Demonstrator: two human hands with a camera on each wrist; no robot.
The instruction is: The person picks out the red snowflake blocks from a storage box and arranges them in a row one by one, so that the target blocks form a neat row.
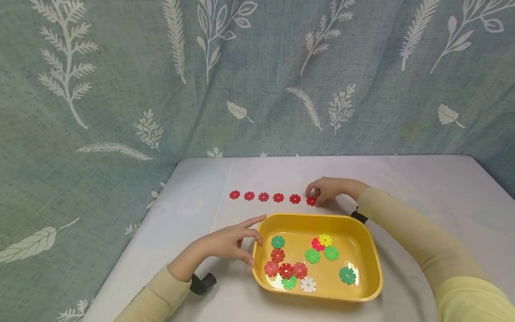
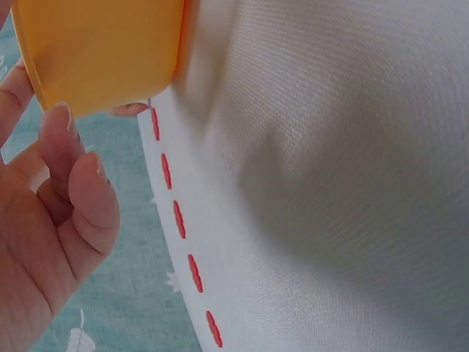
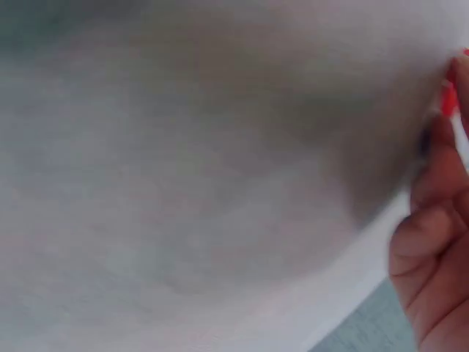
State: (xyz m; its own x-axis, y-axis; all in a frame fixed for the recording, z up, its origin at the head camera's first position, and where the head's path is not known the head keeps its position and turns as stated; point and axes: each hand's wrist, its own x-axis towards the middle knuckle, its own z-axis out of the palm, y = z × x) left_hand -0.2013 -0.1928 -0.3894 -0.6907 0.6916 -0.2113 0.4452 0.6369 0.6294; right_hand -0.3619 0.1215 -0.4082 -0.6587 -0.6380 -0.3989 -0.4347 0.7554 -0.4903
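At the right end of a row of red snowflake discs, my right hand (image 1: 327,188) pinches a red snowflake disc (image 1: 311,201) at the table surface. Part of that red disc also shows between its fingertips at the right edge of the blurred right wrist view. My left hand (image 1: 227,242) touches the left rim of a yellow tray (image 1: 318,217), thumb and fingers spread apart along it. From the left wrist view, the lower fingers (image 2: 94,202) hang loosely bent beside the tray. Several snowflake discs in red, green, yellow, pink and white lie in the tray.
Several red discs (image 1: 263,197) lie evenly spaced in a line behind the tray on a white-covered table (image 1: 201,197). Blue-green leaf-patterned cloth (image 1: 257,89) hangs behind the table and along its left side. Black wrist mounts (image 1: 203,283) show at both wrists.
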